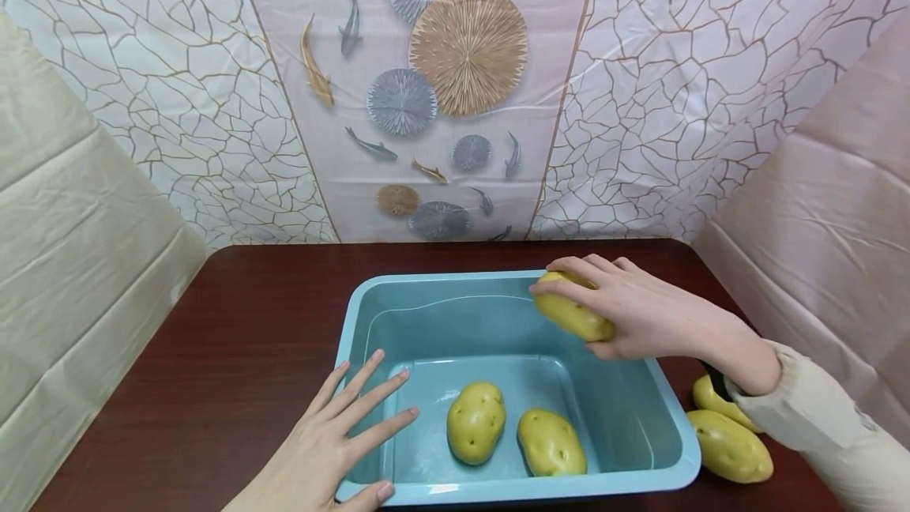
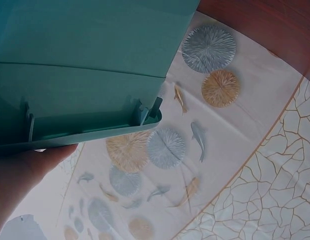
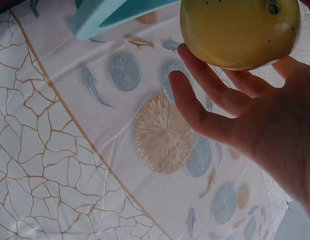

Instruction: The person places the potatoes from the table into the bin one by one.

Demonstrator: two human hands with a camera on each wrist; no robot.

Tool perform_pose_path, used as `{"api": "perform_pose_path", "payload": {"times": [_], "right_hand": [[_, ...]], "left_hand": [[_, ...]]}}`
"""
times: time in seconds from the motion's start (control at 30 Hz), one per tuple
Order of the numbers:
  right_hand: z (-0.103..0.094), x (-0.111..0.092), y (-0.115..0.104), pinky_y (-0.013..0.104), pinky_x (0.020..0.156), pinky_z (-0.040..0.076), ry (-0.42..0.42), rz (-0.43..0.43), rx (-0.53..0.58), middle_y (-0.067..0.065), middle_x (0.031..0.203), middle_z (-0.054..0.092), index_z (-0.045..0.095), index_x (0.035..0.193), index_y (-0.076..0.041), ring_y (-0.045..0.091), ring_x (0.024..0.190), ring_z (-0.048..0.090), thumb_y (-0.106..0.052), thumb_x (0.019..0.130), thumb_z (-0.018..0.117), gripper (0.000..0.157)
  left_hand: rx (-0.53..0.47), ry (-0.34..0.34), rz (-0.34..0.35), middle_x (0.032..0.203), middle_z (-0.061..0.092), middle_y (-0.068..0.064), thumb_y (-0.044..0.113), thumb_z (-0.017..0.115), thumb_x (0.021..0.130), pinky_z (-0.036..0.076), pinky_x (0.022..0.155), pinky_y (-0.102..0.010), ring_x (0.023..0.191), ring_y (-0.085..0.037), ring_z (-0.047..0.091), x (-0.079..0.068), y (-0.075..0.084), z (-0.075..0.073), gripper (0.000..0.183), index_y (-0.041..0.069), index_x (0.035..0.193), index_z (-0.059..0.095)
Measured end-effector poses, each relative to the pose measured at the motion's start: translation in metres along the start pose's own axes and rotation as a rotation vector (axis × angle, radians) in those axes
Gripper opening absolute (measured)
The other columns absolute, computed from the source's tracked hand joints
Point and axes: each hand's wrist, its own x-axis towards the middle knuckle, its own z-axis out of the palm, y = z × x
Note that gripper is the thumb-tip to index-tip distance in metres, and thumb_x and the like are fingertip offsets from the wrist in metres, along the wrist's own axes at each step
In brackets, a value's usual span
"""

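Observation:
My right hand [image 1: 626,310] grips a yellow potato [image 1: 572,308] over the far right part of a blue plastic basin [image 1: 519,494]. In the right wrist view the same potato [image 3: 239,30] sits against the curled fingers [image 3: 209,85]. My left hand [image 1: 330,437] has its fingers spread over the basin's near left rim, the thumb at the front edge. The left wrist view shows the basin's outer wall [image 2: 85,35] and part of the left hand [image 2: 30,175] at its rim. Inside the basin lie two potatoes, one left [image 1: 476,423] and one right [image 1: 551,442].
Two more potatoes, one nearer [image 1: 731,446] and one behind it [image 1: 721,401], lie right of the basin, partly under the right sleeve [image 1: 810,401]. The dark red table [image 1: 235,354] extends left. A patterned cloth [image 1: 441,141] hangs behind, with pale cloth along both sides.

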Motion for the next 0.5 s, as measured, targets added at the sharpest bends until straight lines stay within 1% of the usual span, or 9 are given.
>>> {"api": "perform_pose_path", "payload": {"times": [0.27,0.5], "right_hand": [[0.005,0.005,0.001,0.028,0.07,0.033,-0.05,0.007,0.011,-0.002,0.128,0.041,0.041,0.128,-0.03,0.012,0.103,0.041,-0.023,0.06,0.076,0.076],[0.012,0.009,0.004,0.028,0.068,0.032,-0.05,-0.006,-0.02,0.0,0.125,0.043,0.042,0.126,-0.031,0.014,0.102,0.042,-0.022,0.059,0.076,0.075]], "left_hand": [[0.0,-0.004,-0.002,0.145,0.03,-0.005,0.049,0.039,0.089,-0.005,0.111,-0.039,0.136,-0.033,0.018,0.0,0.0,0.0,0.052,0.023,0.133,0.042],[0.0,0.002,-0.001,0.145,0.031,-0.005,0.05,0.038,0.089,-0.005,0.111,-0.039,0.135,-0.034,0.019,0.0,0.0,0.0,0.051,0.023,0.133,0.042]]}}
